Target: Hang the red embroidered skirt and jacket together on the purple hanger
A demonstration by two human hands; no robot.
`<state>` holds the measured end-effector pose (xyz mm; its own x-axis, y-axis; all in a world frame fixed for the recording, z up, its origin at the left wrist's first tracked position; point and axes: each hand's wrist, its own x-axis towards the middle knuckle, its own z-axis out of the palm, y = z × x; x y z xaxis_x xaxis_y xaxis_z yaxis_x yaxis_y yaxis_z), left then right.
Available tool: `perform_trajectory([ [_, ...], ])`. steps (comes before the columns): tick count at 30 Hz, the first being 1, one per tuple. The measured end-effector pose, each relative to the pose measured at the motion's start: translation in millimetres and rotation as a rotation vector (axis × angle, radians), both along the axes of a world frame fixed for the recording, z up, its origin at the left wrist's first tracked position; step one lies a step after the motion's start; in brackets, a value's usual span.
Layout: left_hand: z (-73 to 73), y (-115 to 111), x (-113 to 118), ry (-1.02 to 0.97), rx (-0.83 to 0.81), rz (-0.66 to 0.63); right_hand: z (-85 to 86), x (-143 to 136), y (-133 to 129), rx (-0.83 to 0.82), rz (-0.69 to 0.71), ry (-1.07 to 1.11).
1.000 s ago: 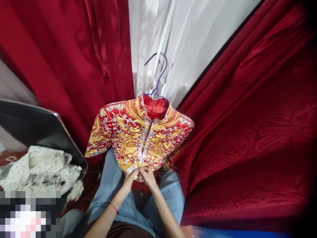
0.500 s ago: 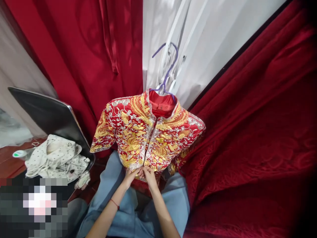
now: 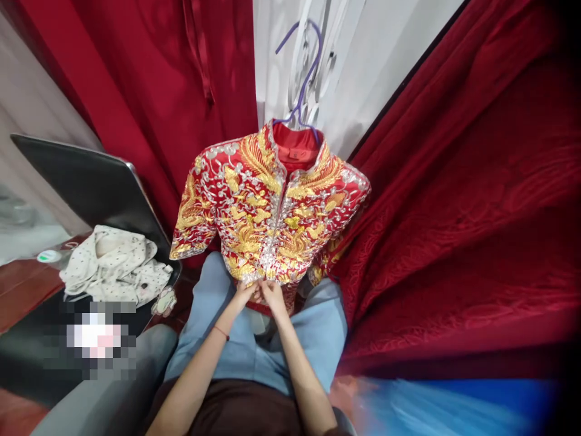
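Note:
A red jacket (image 3: 299,206) with gold and silver embroidery hangs on a purple hanger (image 3: 313,72) in front of my knees. Its front edges meet below the stand collar. Low on the front opening, my left hand (image 3: 247,292) pinches the jacket's edge, a red string round that wrist. My right hand (image 3: 272,295) grips the other side of the opening, its fingers close to those of the left. What lies between the fingertips is too small to make out.
At the left a black chair (image 3: 91,181) bears a dotted white cloth (image 3: 113,263). Red curtains (image 3: 454,230) hang at both sides, with white drapery and a white frame behind the hanger. Blue material (image 3: 431,406) shows at the lower right.
The view has tilted down, so the jacket, hanger and both hands appear higher. Blue material has come into view at the lower right. Both hands remain at the jacket's lower front.

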<state>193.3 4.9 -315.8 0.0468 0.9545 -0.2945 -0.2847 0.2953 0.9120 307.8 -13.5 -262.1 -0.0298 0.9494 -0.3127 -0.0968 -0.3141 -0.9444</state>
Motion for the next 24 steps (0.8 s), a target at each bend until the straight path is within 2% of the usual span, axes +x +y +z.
perform_trajectory([
  [4, 2.6, 4.0, -7.8, 0.013, 0.063, 0.051, 1.3, 12.1, 4.6, 0.0, -0.007, 0.014],
  [10, 18.5, -0.8, -11.8, 0.023, 0.114, -0.029, 5.9, 12.6, 3.1, 0.056, -0.025, 0.023],
  [14, 26.1, -3.0, -10.0, 0.009, 0.129, -0.037, 6.0, 14.6, 3.1, 0.093, -0.049, 0.03],
  [18, 27.0, -2.9, -6.1, -0.018, 0.132, -0.01, 6.1, 15.8, 2.6, 0.11, -0.057, 0.038],
  [24, 21.9, -7.4, -0.2, 0.014, 0.116, 0.128, 7.3, 8.9, 1.3, 0.115, -0.062, 0.008],
])
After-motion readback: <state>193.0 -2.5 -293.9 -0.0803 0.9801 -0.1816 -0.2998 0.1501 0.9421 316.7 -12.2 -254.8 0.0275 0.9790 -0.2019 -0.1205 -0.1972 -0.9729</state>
